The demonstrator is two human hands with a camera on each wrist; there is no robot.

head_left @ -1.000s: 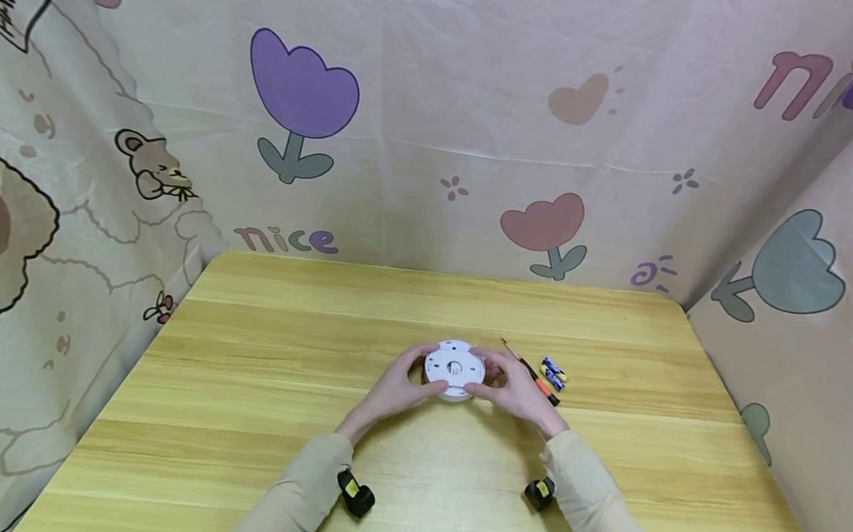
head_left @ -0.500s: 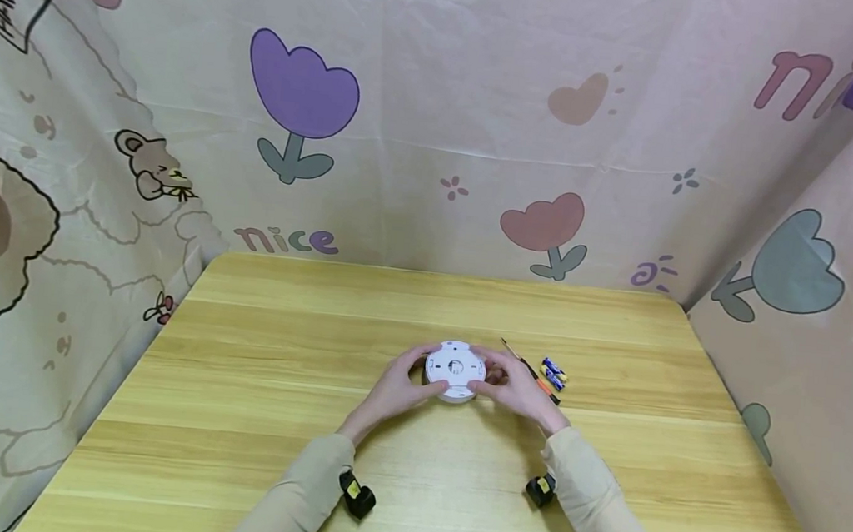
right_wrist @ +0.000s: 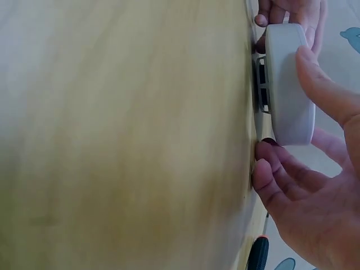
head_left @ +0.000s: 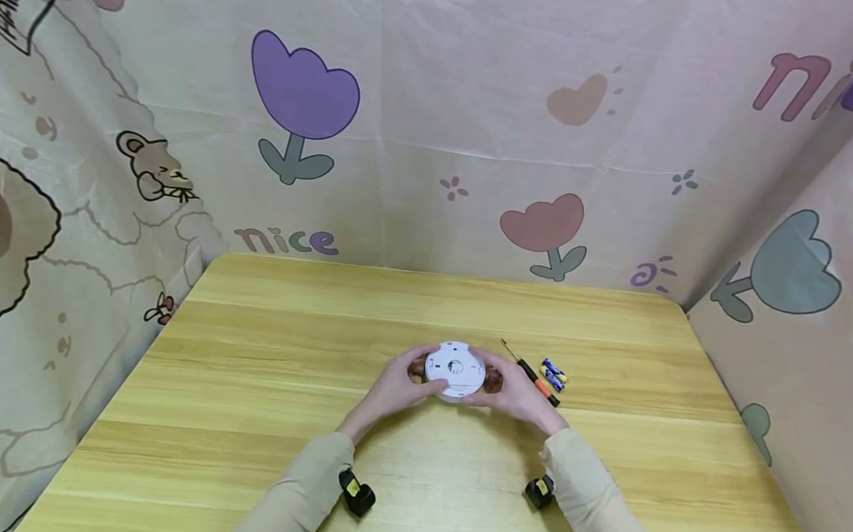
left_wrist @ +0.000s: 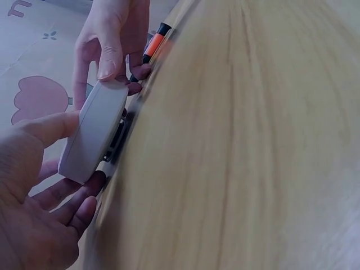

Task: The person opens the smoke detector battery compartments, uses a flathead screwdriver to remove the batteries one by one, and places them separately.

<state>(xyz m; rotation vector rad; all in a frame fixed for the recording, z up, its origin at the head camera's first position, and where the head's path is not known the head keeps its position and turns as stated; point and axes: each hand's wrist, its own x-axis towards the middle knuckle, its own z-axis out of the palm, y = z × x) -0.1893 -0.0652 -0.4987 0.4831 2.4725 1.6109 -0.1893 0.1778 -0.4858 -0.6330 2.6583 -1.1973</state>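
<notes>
A round white smoke detector (head_left: 456, 369) is held between both hands above the middle of the table, its flat slotted face up. The wrist views show a dark, vented part under its pale casing (left_wrist: 94, 132). My left hand (head_left: 400, 383) grips the left side, thumb on the near part of the top face. From the right, my right hand (head_left: 513, 390) grips it, thumb at the near rim and fingers beneath the far edge. In the right wrist view, the right thumb lies against the casing (right_wrist: 288, 84). Some fingertips are hidden under the detector.
Just right of the right hand lies a screwdriver (head_left: 534, 375) with an orange and black handle. Beside it are blue and yellow batteries (head_left: 554, 375). The wooden table (head_left: 303, 306) meets a printed curtain (head_left: 425, 90) at the back and sides.
My right thumb has slid from the top face to the near rim of the smoke detector. The detector has turned slightly; the left hand stays nearly still.
</notes>
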